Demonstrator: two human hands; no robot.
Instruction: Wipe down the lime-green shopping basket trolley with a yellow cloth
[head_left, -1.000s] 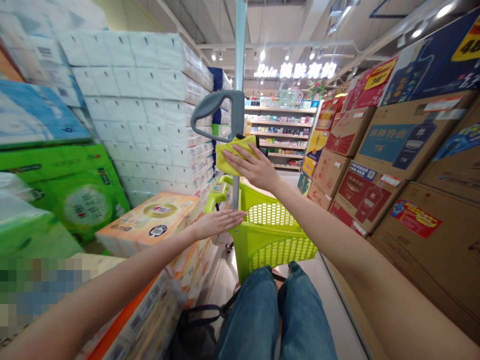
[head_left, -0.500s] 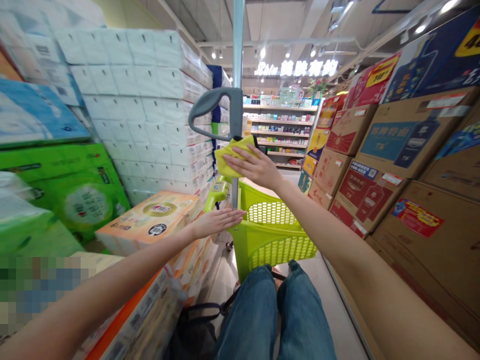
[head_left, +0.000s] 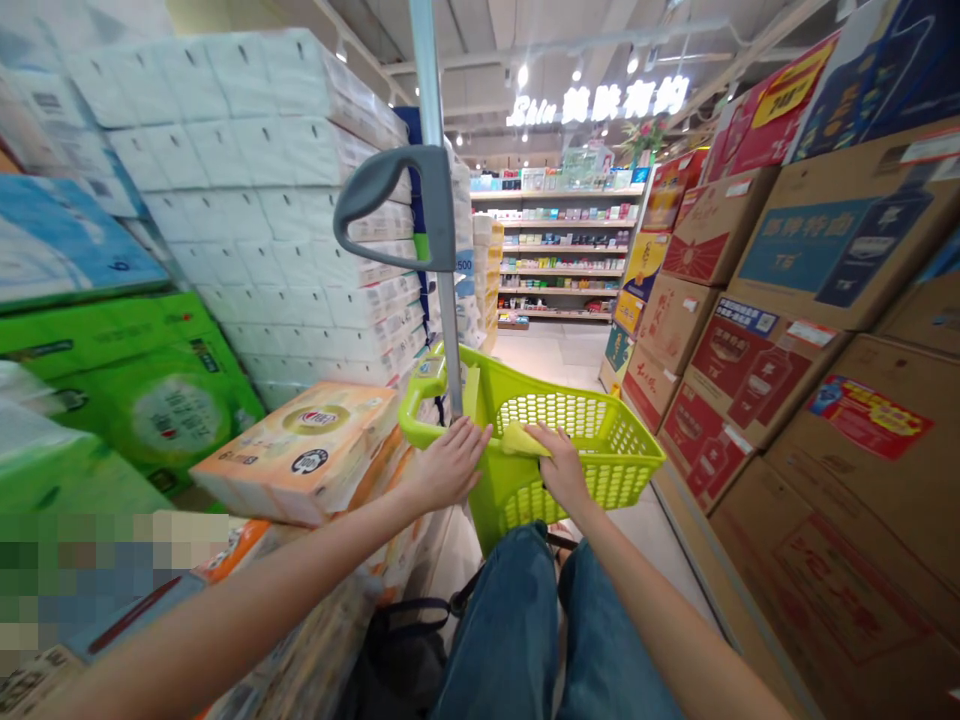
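Hands are both above the lime-green plastic shopping basket (head_left: 585, 415). The left hand (head_left: 450, 465) is open with spread fingers, at the basket's near rim, and holds nothing. The right hand (head_left: 562, 468) seems to hold a crumpled yellow cloth (head_left: 521, 440), though the fingers hide part of it. The cloth lies inside the basket rim, between both hands, its long side going across, and the right hand is nearer. White tissue packs (head_left: 262, 200) stand left of the basket, brown cardboard cartons (head_left: 847, 230) right.

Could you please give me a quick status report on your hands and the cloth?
Right hand on yellow cloth at lime-green basket. Left hand open, beside basket. Grey cart handle above; tissue packs left, cardboard cartons right.
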